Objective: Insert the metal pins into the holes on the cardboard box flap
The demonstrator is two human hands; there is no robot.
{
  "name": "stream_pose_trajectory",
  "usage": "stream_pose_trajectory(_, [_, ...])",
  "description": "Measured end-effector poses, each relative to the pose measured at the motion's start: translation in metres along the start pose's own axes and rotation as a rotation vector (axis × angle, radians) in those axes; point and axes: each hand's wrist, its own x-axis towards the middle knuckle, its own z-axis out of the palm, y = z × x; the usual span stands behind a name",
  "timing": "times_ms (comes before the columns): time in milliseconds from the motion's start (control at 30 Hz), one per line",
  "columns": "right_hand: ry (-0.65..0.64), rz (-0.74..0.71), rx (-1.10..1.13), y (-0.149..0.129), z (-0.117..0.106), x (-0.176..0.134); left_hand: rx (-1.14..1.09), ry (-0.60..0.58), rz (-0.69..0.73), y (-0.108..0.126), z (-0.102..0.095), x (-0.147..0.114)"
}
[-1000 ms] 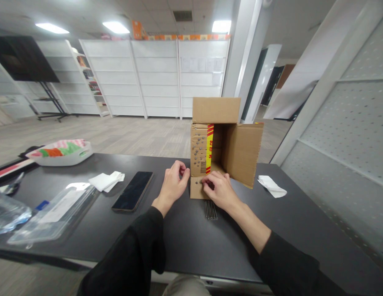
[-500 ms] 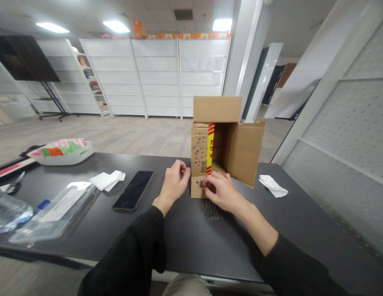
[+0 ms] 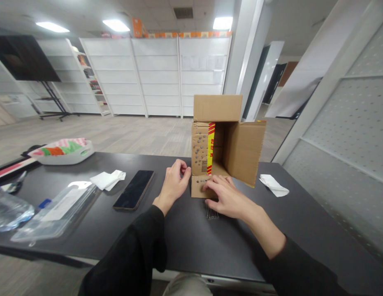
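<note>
A cardboard box [image 3: 247, 152] stands with its mouth facing me and its flaps spread. Several nail heads dot its left flap, which carries yellow and red tape [image 3: 211, 148]. More heads show in a row on the lower flap [image 3: 197, 189]. My left hand [image 3: 175, 181] rests at the box's left edge, fingers loosely curled and thumb apart, with nothing visible in them. Over the lower flap is my right hand [image 3: 226, 196], thumb and fingers parted. Its thumb is just above a bundle of long nails [image 3: 212, 213] on the table, partly hidden by the hand.
Left of my hands lie a black phone [image 3: 134, 190], a folded tissue [image 3: 108, 179], a clear plastic case [image 3: 57, 213] and a water bottle [image 3: 10, 209]. A white basket [image 3: 66, 158] is farther back. Another tissue [image 3: 274, 185] lies right of the box.
My right hand has opened away from the lower flap, its thumb dropping toward the nails. More of the row of heads on that flap now shows. My left hand has stayed in place.
</note>
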Motion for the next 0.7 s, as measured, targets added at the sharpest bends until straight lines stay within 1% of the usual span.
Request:
stream_pose_trajectory(333, [-0.028,-0.012,-0.013,-0.002,0.003,-0.001,-0.011,0.003,0.007,0.0,0.0,0.0])
stream_pose_trajectory(500, [-0.02,-0.008,-0.039,-0.004,0.008,0.001,-0.005,-0.002,0.0,-0.001,0.001,0.0])
stream_pose_trajectory(600, [-0.017,-0.006,-0.026,-0.006,0.009,0.002,-0.005,-0.001,-0.002,0.0,0.001,0.0])
stream_pose_trajectory(700, [-0.04,-0.023,0.0,-0.01,0.007,0.002,-0.009,0.0,-0.004,0.002,0.0,0.0])
